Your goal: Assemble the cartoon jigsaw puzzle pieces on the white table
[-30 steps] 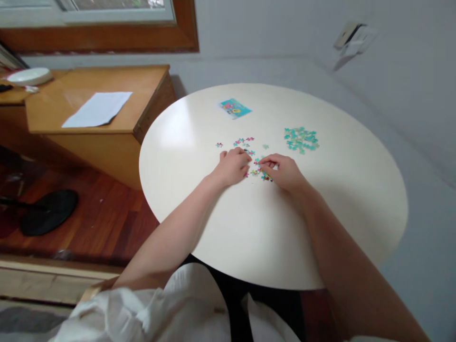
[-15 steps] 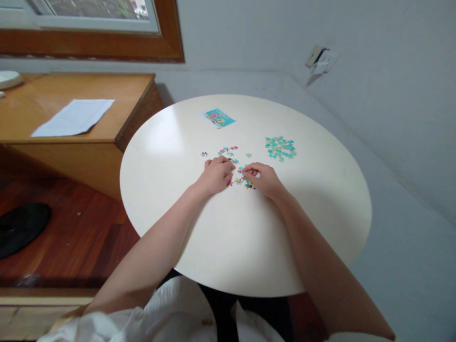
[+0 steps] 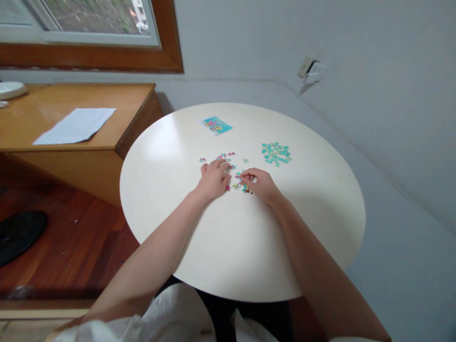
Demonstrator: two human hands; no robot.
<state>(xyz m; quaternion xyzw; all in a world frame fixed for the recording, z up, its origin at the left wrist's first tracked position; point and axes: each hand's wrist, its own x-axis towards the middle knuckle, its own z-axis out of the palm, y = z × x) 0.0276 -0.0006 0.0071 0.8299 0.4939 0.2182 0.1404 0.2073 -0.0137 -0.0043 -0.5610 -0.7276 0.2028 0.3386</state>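
Both my hands rest on a round cream table (image 3: pixel 249 247), close together over a small scatter of colourful puzzle pieces (image 3: pixel 238 182). My left hand (image 3: pixel 213 179) lies knuckles up with its fingers curled down onto the pieces. My right hand (image 3: pixel 261 184) pinches a small puzzle piece between thumb and fingertips, just right of the left hand. More loose pieces (image 3: pixel 226 155) lie just beyond my left hand. A heap of teal pieces (image 3: pixel 276 154) sits farther right. A small picture card (image 3: pixel 216 125) lies at the far side.
A wooden desk (image 3: pixel 89 142) with a sheet of paper (image 3: pixel 75 125) and a white dish (image 3: pixel 10 89) stands to the left. Grey walls close the corner behind the table, with a wall socket (image 3: pixel 309 71). A dark round base (image 3: pixel 17 235) sits on the wood floor.
The head view has swung right and slightly up, so everything has drifted left and down in the picture. Both hands stay on the same cluster of pieces with only small finger movements.
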